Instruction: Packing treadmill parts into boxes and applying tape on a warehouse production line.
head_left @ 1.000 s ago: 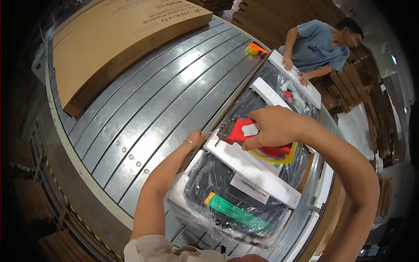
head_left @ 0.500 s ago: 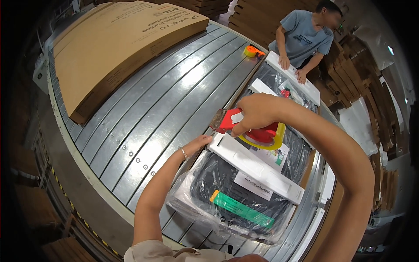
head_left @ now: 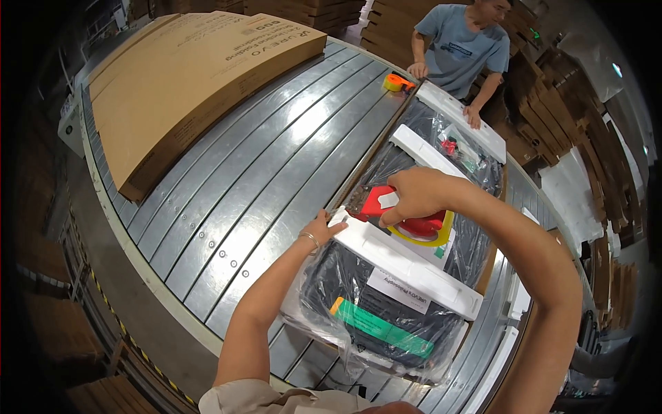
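Note:
My right hand (head_left: 422, 194) grips a red tape dispenser (head_left: 379, 201) that carries a yellow-edged roll of tape (head_left: 441, 231). It is above an open carton holding a dark, plastic-wrapped item (head_left: 331, 276). My left hand (head_left: 319, 229), a bracelet at its wrist, holds the left end of a white foam bar (head_left: 407, 259) lying across that item, fingers at the carton's edge. The dispenser's front end is just beyond those fingers. My right hand hides part of the dispenser's handle. A green label (head_left: 386, 328) and a white paper sheet (head_left: 396, 290) show near the foam.
Beneath is a slatted metal conveyor (head_left: 248, 165). A large closed cardboard box (head_left: 207, 76) lies at far left. Across the carton, a co-worker (head_left: 463, 48) touches a far foam bar (head_left: 462, 119). An orange-and-yellow tape dispenser (head_left: 398, 83) sits by the far corner. Stacked cardboard (head_left: 552, 103) stands at right.
My right hand and the tape dispenser have moved slightly nearer and to the right. My left hand has shifted further onto the foam's end. One of the co-worker's hands has moved left to the carton's corner.

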### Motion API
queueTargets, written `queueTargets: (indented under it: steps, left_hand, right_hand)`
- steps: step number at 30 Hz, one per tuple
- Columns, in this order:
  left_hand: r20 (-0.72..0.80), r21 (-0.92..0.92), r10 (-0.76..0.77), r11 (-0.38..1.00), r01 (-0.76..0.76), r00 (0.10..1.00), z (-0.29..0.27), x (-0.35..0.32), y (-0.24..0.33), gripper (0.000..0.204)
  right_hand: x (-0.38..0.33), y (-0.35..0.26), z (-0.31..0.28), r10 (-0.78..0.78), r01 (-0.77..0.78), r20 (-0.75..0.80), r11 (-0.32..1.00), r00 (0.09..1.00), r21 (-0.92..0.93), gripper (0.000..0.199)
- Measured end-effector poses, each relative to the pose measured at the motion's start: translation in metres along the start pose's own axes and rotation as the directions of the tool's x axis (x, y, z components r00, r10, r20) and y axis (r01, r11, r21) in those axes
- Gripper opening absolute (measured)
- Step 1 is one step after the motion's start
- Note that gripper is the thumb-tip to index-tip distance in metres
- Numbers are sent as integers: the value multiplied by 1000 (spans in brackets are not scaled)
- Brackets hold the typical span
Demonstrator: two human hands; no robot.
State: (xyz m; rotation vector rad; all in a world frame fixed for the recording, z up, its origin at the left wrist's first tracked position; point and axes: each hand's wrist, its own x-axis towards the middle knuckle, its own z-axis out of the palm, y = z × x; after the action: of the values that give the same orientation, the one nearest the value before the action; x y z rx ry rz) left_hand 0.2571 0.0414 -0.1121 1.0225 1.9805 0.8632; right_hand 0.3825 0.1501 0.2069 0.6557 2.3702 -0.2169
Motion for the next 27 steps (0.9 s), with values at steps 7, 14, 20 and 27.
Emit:
queueTargets:
  steps: [7, 14, 20, 27]
  left_hand:
    - [39, 101, -56, 994, 52, 998, -6, -4, 0, 90]
    - [53, 186, -68, 981, 57, 996, -13, -13, 11, 86]
    - [26, 175, 29, 984, -33, 999, -2, 9, -16, 81]
    - [59, 56, 30, 998, -33, 998, -4, 14, -19, 77]
  right_hand:
    - [-12, 45, 47, -12, 12, -31, 1000, 999, -7, 81]
    - [-40, 106, 112, 69, -56, -65, 982, 995, 178, 78]
    - [-48, 139, 153, 51, -14, -151, 971, 987, 240, 75]
    - [-77, 182, 214, 102, -54, -102, 915, 990, 399, 84]
